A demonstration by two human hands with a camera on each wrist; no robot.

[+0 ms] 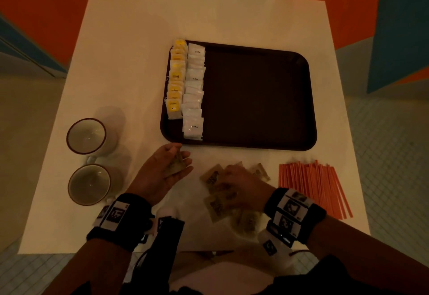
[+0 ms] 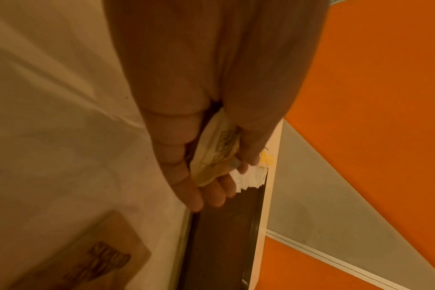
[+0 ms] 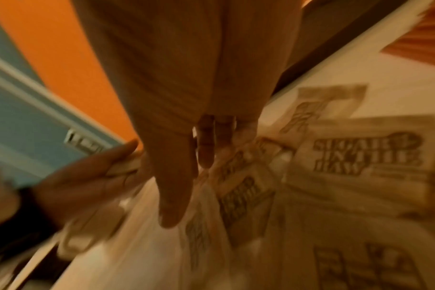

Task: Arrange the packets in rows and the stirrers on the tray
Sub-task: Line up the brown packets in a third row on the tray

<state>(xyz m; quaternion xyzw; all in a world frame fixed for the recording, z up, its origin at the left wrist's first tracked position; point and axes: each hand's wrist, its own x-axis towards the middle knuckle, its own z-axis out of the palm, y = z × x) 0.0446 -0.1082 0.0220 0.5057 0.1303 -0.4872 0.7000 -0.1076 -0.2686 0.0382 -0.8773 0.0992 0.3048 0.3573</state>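
A dark brown tray (image 1: 267, 99) lies mid-table with a row of yellow tea packets (image 1: 175, 81) and a row of white coffee packets (image 1: 193, 90) along its left side. My left hand (image 1: 173, 167) hovers near the tray's front left corner and holds a small stack of brown sugar packets (image 2: 216, 155) between thumb and fingers. My right hand (image 1: 234, 178) rests with fingers spread on the pile of loose brown sugar packets (image 1: 217, 204) on the table; its grip is blurred in the right wrist view. Orange stirrers (image 1: 318, 187) lie in a bundle to the right.
Two cups (image 1: 87, 136) (image 1: 89, 184) stand at the table's left front. The white table (image 1: 139, 50) ends close behind the stirrers on the right and just below my wrists. The tray's right two thirds hold nothing.
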